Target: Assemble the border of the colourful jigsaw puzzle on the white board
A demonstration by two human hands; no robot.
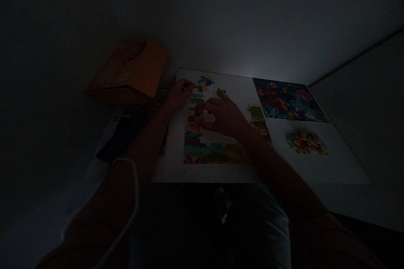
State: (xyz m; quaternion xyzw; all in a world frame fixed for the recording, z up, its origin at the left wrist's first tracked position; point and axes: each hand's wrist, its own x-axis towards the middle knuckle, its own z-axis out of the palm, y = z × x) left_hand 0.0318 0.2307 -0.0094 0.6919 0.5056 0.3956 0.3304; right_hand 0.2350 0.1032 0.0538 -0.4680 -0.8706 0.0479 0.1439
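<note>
On the white table lies a partly assembled jigsaw puzzle (217, 154), with its left column and bottom row joined around a bare middle. My left hand (179, 93) is at the top left of it, fingers pinched at a small green puzzle piece (199, 88). Over the left column, my right hand (223, 117) has its thumb and index finger curved and apart, fingertips touching the joined pieces; I see nothing held there. Above the right hand sits a loose green piece (221, 93). A small joined blue cluster (206, 80) lies near the far edge.
An orange box (132, 69) stands at the back left beside a dark object (124, 136). To the right are a dark colourful picture sheet (292, 101) and a pile of loose puzzle pieces (306, 141). A white cable (136, 185) crosses my left arm. The light is very dim.
</note>
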